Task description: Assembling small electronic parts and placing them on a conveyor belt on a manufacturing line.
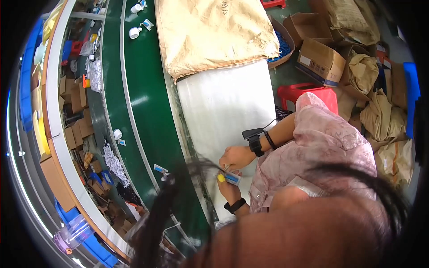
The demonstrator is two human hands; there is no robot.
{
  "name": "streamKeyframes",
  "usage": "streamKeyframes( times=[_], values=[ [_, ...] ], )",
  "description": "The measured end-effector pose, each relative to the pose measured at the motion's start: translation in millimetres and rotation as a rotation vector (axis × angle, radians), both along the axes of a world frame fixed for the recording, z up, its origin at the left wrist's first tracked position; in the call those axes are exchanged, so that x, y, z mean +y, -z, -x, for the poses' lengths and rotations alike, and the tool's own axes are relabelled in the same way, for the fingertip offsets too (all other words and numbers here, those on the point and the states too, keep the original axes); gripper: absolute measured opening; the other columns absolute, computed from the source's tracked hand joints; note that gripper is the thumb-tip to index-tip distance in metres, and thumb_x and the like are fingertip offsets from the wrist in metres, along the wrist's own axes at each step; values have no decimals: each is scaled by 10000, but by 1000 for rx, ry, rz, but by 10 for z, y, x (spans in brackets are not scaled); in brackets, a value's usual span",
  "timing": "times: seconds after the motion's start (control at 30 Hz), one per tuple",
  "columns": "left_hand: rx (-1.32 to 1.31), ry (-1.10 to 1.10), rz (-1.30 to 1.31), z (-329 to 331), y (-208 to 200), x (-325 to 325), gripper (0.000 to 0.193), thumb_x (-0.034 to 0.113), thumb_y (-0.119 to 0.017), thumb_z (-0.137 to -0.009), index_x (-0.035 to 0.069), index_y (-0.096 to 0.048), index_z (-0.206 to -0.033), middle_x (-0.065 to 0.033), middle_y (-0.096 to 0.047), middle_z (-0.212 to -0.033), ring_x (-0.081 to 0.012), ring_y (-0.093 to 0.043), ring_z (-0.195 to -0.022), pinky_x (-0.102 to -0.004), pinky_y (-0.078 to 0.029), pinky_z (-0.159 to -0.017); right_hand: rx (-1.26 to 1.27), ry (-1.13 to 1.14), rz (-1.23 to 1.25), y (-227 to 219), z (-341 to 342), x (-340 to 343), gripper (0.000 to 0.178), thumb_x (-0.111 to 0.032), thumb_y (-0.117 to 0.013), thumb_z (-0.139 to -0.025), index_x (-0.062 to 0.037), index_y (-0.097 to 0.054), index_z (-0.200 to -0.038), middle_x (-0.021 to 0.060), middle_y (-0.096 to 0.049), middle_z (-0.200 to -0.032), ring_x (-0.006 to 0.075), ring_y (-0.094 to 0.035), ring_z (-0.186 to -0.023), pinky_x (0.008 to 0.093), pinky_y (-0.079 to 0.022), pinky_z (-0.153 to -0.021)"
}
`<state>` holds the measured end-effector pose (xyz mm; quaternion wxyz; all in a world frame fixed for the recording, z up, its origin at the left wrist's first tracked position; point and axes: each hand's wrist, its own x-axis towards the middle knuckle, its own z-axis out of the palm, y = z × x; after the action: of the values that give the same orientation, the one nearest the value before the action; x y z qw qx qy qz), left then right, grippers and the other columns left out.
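Note:
My right hand point(239, 157), the upper one in the head view, is closed with its fingertips pinched just above my left hand point(229, 191). What it pinches is too small to make out. My left hand is closed on a small blue-and-white tag point(233, 178). A yellow cover point(221, 177) shows at one of its fingertips. Both hands are close together over a white work surface point(228, 100) beside the green conveyor belt point(149, 96). On the belt lie several white round pieces point(134, 32) with similar tags.
A large tan paper sack point(216, 33) lies at the far end of the white surface. To the right stand a red stool point(328, 96), a cardboard box point(321, 61) and more sacks. Past the belt, a shelf holds boxes and a pile of white pieces point(115, 165). Dark hair blocks the lower middle.

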<state>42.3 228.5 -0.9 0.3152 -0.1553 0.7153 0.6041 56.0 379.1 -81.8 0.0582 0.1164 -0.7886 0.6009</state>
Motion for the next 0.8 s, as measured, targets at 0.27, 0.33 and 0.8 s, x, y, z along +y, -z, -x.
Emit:
streamKeyframes(
  times=[0.27, 0.33, 0.8],
  values=[
    [-186, -18, -247, 66, 202, -161, 291, 303, -452, -952, 51, -544, -1064, -81, -581, -824, -192, -561, -607, -357, -512, -510, 50, 22, -204, 44, -31, -52, 93, -143, -516, -875, -133, -547, -962, 24, -627, -845, 227, -606, -858, 368, -398, -848],
    [-221, -141, -193, 31, 170, -160, 270, 290, -466, -940, 46, -544, -1029, -84, -576, -803, -197, -562, -597, -359, -508, -500, 125, 42, -223, 39, -74, -63, 93, -157, -524, -881, -132, -567, -960, 18, -629, -851, 218, -604, -860, 363, -400, -846],
    [73, -182, -401, -110, -116, -118, 422, 214, -475, -901, 52, -393, -1281, -129, -571, -919, -205, -586, -707, -356, -535, -557, 188, -18, -4, -581, 59, 183, 95, -75, -674, -802, -86, -646, -893, 38, -644, -859, 241, -617, -851, 368, -474, -759]
  ],
)
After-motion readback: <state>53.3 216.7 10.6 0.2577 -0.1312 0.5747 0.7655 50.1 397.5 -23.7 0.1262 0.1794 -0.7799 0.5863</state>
